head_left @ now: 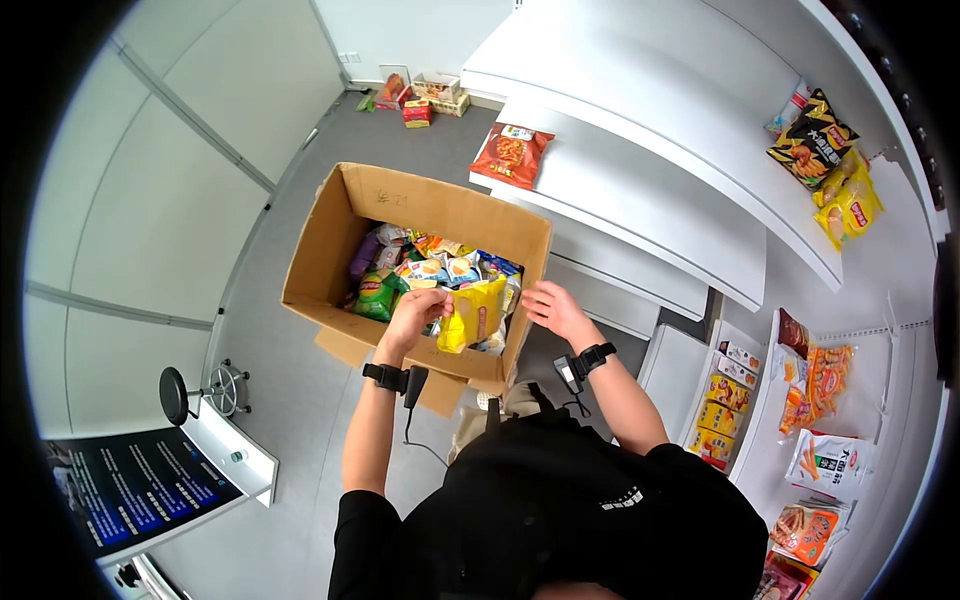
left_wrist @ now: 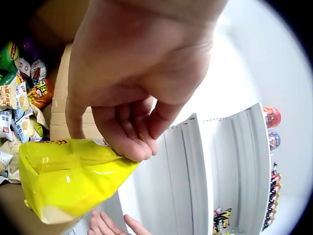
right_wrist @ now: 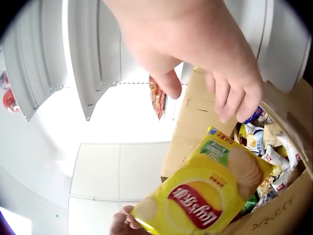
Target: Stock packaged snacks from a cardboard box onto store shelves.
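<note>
My left hand (head_left: pixel 415 318) pinches a yellow Lay's potato chip bag (head_left: pixel 472 318) by one corner, over the cardboard box (head_left: pixel 450 205). In the left wrist view, thumb and fingertips close on the edge of the bag (left_wrist: pixel 73 178). The printed front of the bag (right_wrist: pixel 198 196) faces the right wrist camera, showing a red logo and a green patch. To the right of the bag, near the box's right wall, is my right hand (head_left: pixel 558 308), its fingers apart and holding nothing. Many snack packets fill the box, including a green bag (head_left: pixel 374 296).
White shelves (head_left: pixel 620 190) stand in front and to the right. A red snack bag (head_left: pixel 511 154) lies on the near shelf end, a black bag (head_left: pixel 814 140) higher up. More packets line the right-hand shelf. A round stool (head_left: pixel 175 396) and a screen (head_left: pixel 140 490) are at left.
</note>
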`<control>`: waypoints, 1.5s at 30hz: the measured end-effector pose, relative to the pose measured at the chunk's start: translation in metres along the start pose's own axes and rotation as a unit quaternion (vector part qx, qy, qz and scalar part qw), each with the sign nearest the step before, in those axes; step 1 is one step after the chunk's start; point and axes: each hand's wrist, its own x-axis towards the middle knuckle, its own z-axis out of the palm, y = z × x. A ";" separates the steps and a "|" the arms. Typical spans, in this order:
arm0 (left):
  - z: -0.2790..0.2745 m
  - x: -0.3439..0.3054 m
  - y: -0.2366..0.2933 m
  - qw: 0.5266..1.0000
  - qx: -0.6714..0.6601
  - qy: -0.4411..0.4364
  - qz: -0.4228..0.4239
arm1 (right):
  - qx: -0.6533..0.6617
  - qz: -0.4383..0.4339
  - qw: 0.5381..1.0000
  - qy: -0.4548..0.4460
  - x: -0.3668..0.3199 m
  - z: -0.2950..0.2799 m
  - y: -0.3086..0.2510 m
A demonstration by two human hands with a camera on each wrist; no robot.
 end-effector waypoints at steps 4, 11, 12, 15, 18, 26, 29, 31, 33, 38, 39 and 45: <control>0.010 -0.034 0.024 0.998 -0.018 -0.062 0.022 | -0.129 -0.021 0.985 -0.113 -0.042 0.027 -0.012; 0.027 -0.063 0.037 0.986 -0.110 -0.106 0.063 | -0.140 -0.039 0.959 -0.244 -0.088 0.036 0.000; 0.029 -0.064 0.036 0.984 -0.115 -0.123 0.065 | -0.139 -0.040 0.959 -0.244 -0.093 0.035 0.002; 0.044 -0.067 0.031 0.984 -0.138 -0.079 0.080 | -0.123 -0.059 0.964 -0.227 -0.102 0.027 0.005; 0.058 -0.071 0.033 0.980 -0.129 -0.089 0.122 | -0.087 -0.095 0.970 -0.207 -0.109 0.011 0.006; 0.125 -0.067 0.023 0.985 0.062 -0.123 0.100 | 0.021 -0.213 0.967 -0.138 -0.153 -0.025 -0.011; 0.167 -0.057 0.018 0.987 0.088 -0.091 0.101 | 0.027 -0.256 0.960 -0.114 -0.167 -0.044 -0.014; 0.187 -0.043 0.011 0.982 0.115 -0.097 0.114 | 0.027 -0.301 0.949 -0.091 -0.180 -0.057 -0.018; 0.213 -0.033 0.003 0.981 0.117 -0.095 0.125 | 0.035 -0.324 0.943 -0.074 -0.198 -0.077 -0.022; 0.283 -0.009 -0.021 0.971 0.129 -0.131 0.154 | 0.074 -0.346 0.935 -0.028 -0.242 -0.135 -0.032; 0.297 -0.005 -0.026 0.967 0.136 -0.145 0.159 | 0.082 -0.354 0.931 -0.022 -0.250 -0.146 -0.034; 0.393 0.000 -0.047 0.957 0.132 -0.181 0.183 | 0.153 -0.399 0.904 -0.031 -0.299 -0.201 -0.052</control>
